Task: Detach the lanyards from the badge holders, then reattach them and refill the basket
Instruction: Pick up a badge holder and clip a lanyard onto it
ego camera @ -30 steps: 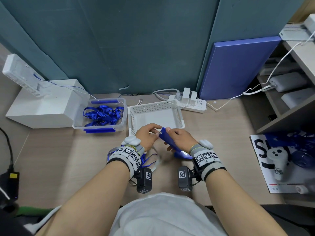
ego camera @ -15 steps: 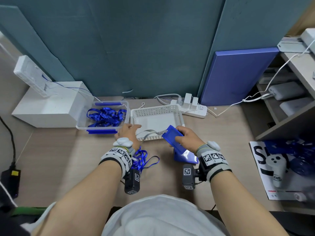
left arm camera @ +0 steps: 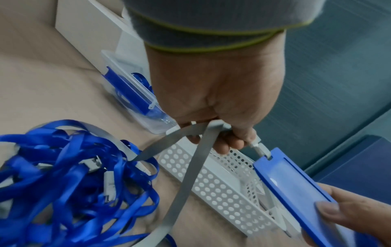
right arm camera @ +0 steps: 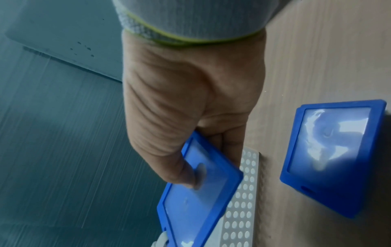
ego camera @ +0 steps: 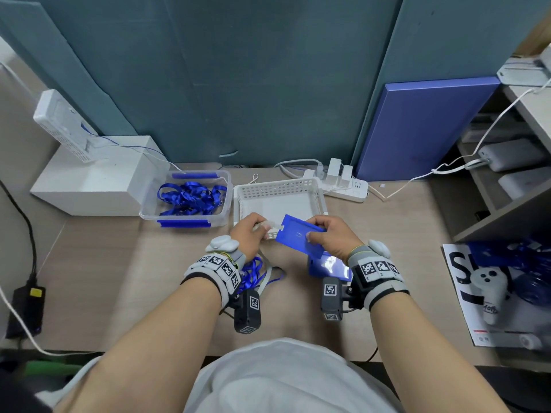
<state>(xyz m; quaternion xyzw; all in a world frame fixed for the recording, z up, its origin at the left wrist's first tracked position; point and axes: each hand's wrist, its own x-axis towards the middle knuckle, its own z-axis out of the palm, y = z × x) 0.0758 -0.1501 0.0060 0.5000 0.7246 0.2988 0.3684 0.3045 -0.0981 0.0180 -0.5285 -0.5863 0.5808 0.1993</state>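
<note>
So the left hand (left arm camera: 213, 93) is pinching the grey lanyard's clip (left arm camera: 259, 147) right at the slot of the blue badge holder (ego camera: 299, 236), which the right hand (ego camera: 335, 238) pinches over the white basket's (ego camera: 278, 189) near edge, long axis pointing straight at the clip.

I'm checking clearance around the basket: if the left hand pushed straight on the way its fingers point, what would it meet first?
Probably the white perforated basket: the left hand, pinching the grey lanyard's clip, points away from the body over the basket's near wall. Depth is unclear, so it might pass above the rim.
</note>
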